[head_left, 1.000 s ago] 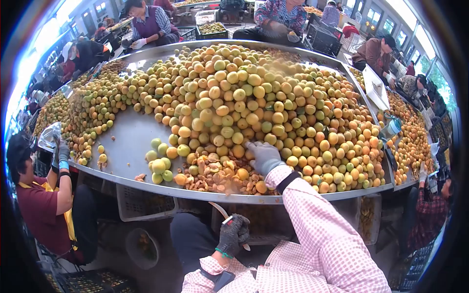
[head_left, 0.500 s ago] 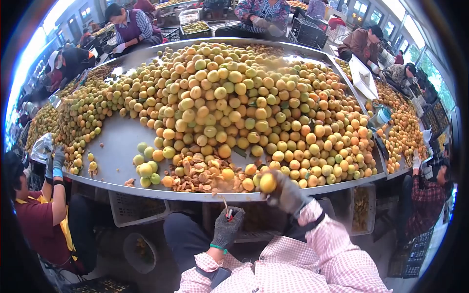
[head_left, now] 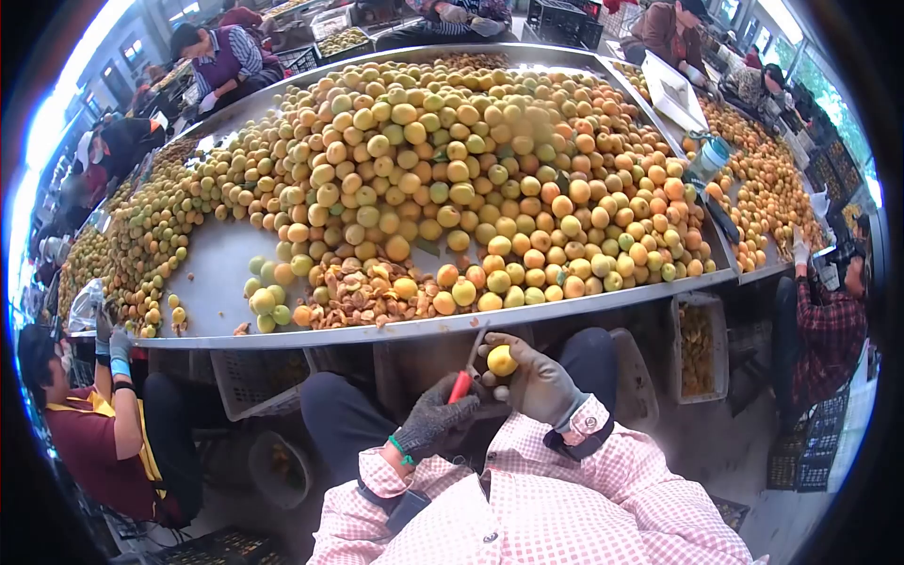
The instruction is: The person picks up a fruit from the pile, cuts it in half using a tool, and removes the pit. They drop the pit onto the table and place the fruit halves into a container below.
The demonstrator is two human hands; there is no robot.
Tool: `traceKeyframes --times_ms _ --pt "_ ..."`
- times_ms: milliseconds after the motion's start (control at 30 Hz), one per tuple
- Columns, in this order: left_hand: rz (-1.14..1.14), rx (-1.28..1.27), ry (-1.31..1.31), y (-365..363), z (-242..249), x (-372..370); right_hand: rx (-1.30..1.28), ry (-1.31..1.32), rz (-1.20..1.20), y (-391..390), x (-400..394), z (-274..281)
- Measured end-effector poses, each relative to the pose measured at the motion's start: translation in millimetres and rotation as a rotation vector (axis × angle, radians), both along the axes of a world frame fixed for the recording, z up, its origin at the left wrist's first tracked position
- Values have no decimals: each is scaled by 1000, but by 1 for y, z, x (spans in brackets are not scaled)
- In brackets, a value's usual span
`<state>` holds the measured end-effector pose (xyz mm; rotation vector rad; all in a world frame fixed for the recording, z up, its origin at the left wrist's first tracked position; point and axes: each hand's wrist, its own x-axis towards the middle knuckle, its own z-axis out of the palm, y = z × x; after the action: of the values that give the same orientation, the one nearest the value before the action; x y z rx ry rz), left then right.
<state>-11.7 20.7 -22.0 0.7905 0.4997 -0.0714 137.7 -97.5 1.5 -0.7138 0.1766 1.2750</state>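
below the steel table rim [head_left: 565, 303], right gloved hand [head_left: 537, 381] cups a small yellow apricot [head_left: 502, 360], left gloved hand [head_left: 431, 422] clenches the red-handled knife [head_left: 463, 379] (blade up) just left of it.

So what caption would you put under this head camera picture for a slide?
Gloved right hand holds a yellow fruit while the left hand brings a red-handled knife to it, below a fruit-heaped metal table.

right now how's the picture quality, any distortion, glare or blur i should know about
Head view: strong fisheye, so the metal table rim bows and the corners go black. Daylight blows out the upper left edge and glares off bare steel. The right hand holding the yellow fruit and the left hand with the red-handled knife look reasonably sharp; far workers are soft.
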Motion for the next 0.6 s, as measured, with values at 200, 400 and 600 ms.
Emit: traceKeyframes --times_ms 200,400,600 --pt "102 1041 -155 -10 6 5 66 -402 124 -37 -12 -24" --pt "-38 1563 51 -16 30 1 149 -427 117 -37 -35 1" --pt "-16 1733 -41 -20 36 -8 163 -640 142 -41 -35 0"
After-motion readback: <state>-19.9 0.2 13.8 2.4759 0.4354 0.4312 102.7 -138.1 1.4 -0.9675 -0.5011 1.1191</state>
